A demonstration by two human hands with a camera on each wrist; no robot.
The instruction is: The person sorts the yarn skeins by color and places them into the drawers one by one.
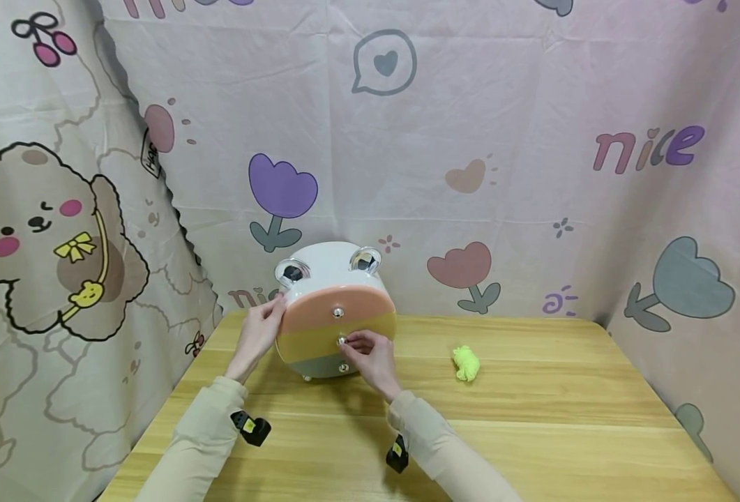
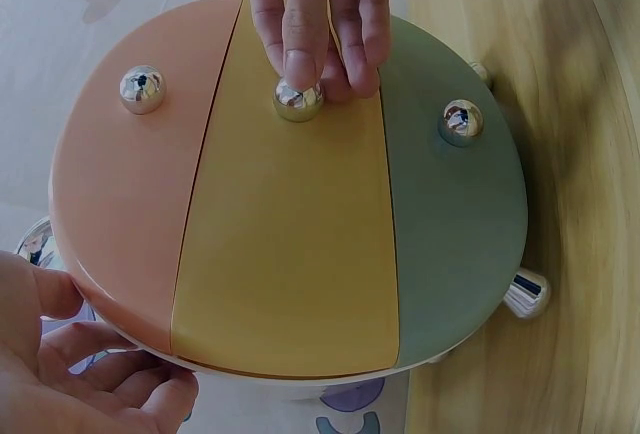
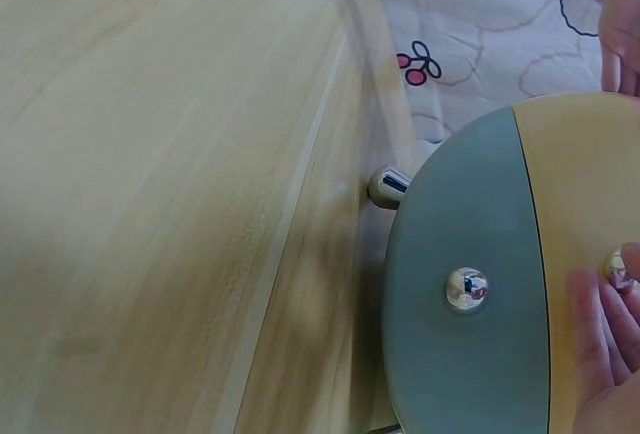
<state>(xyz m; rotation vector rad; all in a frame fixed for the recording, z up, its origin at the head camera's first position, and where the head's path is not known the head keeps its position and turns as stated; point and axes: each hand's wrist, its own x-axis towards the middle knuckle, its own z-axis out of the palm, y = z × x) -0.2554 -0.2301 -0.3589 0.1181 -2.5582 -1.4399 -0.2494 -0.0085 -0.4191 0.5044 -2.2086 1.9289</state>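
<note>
A round-fronted small drawer box (image 1: 338,268) stands on the table, with a white body and two silvery ring-like eyes on top. Its front has an orange drawer (image 2: 130,204), a yellow drawer (image 2: 285,244) and a green drawer (image 2: 450,224), each with a shiny round knob. At the box's left edge, my left hand (image 1: 259,335) holds the rim and side, thumb toward the front. My right hand (image 1: 372,359) pinches the yellow drawer's knob (image 2: 298,104) between thumb and fingers. All three drawer fronts look flush with one another.
To the right of the box, a small bright yellow-green lump (image 1: 466,363) lies on the wooden table (image 1: 533,432). Patterned cloth (image 1: 520,90) hangs behind and on both sides. Silvery feet (image 2: 527,293) hold the box off the tabletop.
</note>
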